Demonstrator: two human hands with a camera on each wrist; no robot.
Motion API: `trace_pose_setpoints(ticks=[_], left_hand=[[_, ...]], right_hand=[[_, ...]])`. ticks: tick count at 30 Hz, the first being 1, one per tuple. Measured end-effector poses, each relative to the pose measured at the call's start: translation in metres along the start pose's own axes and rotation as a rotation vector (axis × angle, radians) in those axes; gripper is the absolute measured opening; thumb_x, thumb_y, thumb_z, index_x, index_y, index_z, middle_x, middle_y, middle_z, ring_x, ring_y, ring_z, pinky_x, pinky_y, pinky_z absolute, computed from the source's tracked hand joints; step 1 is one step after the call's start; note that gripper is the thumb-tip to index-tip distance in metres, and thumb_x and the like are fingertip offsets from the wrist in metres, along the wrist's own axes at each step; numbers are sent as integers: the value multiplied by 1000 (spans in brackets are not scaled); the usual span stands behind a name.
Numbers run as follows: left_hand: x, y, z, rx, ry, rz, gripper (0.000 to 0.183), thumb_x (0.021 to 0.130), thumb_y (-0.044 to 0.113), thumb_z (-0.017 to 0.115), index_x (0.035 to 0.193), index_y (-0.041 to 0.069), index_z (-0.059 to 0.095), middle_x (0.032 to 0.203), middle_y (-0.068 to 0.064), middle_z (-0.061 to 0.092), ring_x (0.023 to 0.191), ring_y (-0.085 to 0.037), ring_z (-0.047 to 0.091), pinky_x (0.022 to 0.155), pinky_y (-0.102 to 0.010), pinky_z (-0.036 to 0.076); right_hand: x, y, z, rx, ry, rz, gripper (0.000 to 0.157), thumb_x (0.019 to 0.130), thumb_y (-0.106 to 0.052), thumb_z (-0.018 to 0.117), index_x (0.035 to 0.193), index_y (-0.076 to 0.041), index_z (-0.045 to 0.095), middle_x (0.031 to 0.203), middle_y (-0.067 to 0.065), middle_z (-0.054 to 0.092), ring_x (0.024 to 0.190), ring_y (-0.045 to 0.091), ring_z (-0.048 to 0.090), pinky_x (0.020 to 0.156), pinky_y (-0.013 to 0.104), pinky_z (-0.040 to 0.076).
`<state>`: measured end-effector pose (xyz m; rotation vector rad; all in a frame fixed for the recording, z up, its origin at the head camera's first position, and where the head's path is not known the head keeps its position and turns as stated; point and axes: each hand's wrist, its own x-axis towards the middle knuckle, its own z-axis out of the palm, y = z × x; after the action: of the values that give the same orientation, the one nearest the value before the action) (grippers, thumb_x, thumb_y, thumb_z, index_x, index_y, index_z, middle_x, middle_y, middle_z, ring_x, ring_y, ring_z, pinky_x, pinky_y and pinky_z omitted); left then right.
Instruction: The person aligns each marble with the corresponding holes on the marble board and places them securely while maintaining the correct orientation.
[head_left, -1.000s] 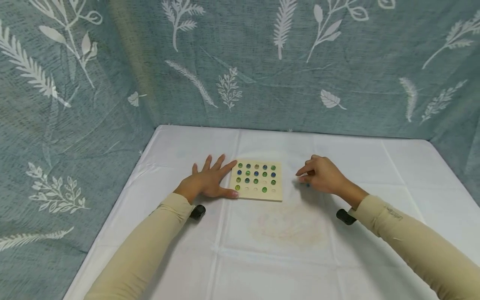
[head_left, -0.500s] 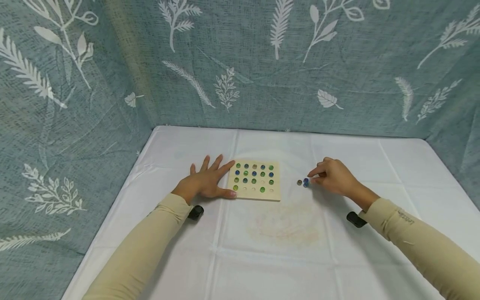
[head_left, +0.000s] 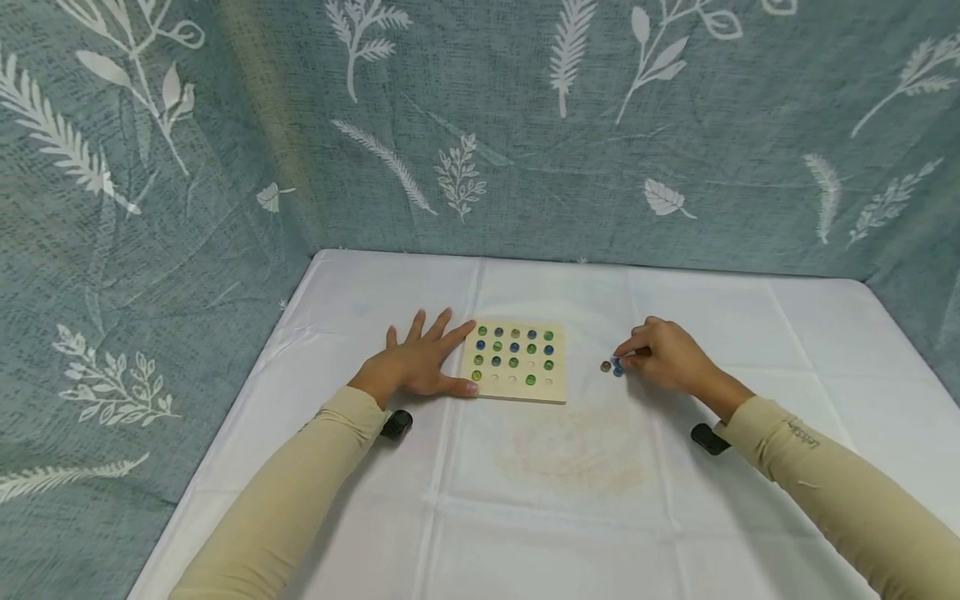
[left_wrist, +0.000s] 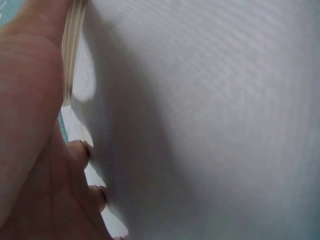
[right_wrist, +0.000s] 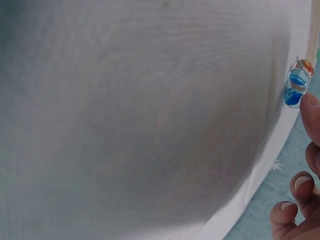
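A pale wooden board (head_left: 558,388) with rows of round hollows lies on the table, most hollows holding green, blue or clear-looking marbles. My left hand (head_left: 412,362) rests flat with spread fingers at the board's left side, index fingertip and thumb on its edge. In the left wrist view the board's layered edge (left_wrist: 73,55) shows beside the palm. To the right of the board, my right hand (head_left: 663,357) pinches a blue marble (right_wrist: 292,97) between thumb and index finger. Another blue marble (head_left: 618,372) and a brownish marble (head_left: 605,366) lie right beside it.
A white cloth (head_left: 555,517) with fold creases covers the table. Teal fabric (head_left: 525,167) with white leaf prints hangs behind and to the left. Black wrist cameras (head_left: 708,438) sit under both cuffs.
My right hand drew back to the right, uncovering the small marble group, then its fingertips closed in on a blue marble. The left hand and board stay in place.
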<state>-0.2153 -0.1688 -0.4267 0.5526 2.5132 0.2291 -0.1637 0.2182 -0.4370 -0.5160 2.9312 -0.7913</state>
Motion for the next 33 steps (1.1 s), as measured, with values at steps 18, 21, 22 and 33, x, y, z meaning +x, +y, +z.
trace_pose_setpoints(ticks=[18,21,22,33], left_hand=[[-1,-1,1,-4,-10,8,109,90,72,66,168,39,-1,177,-5,-17,161,-42,-22,122,-77,-9],[-1,-2,1,-7,-10,6,109,90,72,66,168,39,-1,177,-4,-18,161,-42,-22,122,-77,-9],[0,-2,1,-8,-9,5,109,89,73,66,168,39,-1,177,-4,-18,161,-42,-22,122,-77,-9],[0,-1,0,-16,-6,1,110,89,73,67,168,39,-1,177,-5,-17,161,-42,-22,122,-77,-9]], right_hand=[[0,3,2,-36,-5,-52,12,93,-6,75,100,-7,85,78,-3,66,75,13,43,68,27,35],[0,4,2,-33,-9,-48,11,94,-7,75,100,-8,84,78,-3,66,75,13,43,69,28,35],[0,4,2,-30,-8,-47,11,94,-8,75,100,-8,84,78,-3,66,75,13,43,69,28,36],[5,3,3,-6,-8,0,11,95,-8,74,99,-8,84,78,-2,63,78,16,47,70,29,39]])
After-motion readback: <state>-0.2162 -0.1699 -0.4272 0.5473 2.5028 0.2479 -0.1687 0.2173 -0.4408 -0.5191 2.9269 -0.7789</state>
